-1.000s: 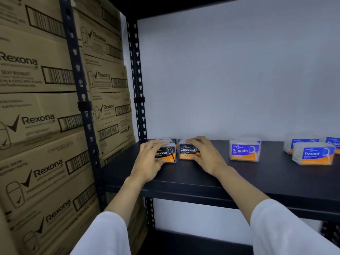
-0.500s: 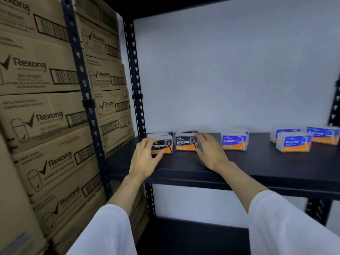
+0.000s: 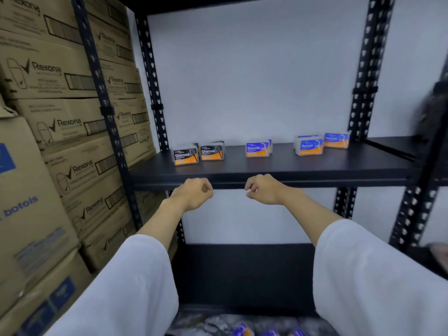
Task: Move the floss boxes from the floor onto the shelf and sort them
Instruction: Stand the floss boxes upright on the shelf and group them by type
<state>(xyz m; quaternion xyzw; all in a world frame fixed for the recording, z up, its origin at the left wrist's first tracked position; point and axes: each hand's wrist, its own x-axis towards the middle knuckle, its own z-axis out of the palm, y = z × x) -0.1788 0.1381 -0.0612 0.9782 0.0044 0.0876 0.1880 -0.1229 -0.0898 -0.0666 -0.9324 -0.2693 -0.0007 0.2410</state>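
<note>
On the black shelf stand floss boxes in groups. At the left are two black-and-orange Charcoal boxes, with more behind them. A blue Smooth box stands in the middle, and Round boxes stand at the right. My left hand and my right hand hang just in front of and below the shelf's front edge, fingers loosely curled, holding nothing. Blurred blue-and-orange floss boxes lie on the floor at the bottom edge.
Stacked cardboard Rexona cartons fill the left side behind a black perforated upright. A dark lower shelf sits below. A blurred dark object is at the right edge, beside the right uprights.
Both hands have let go of the Charcoal boxes and pulled back off the shelf to below its front edge. The view has drawn back and tilted down.
</note>
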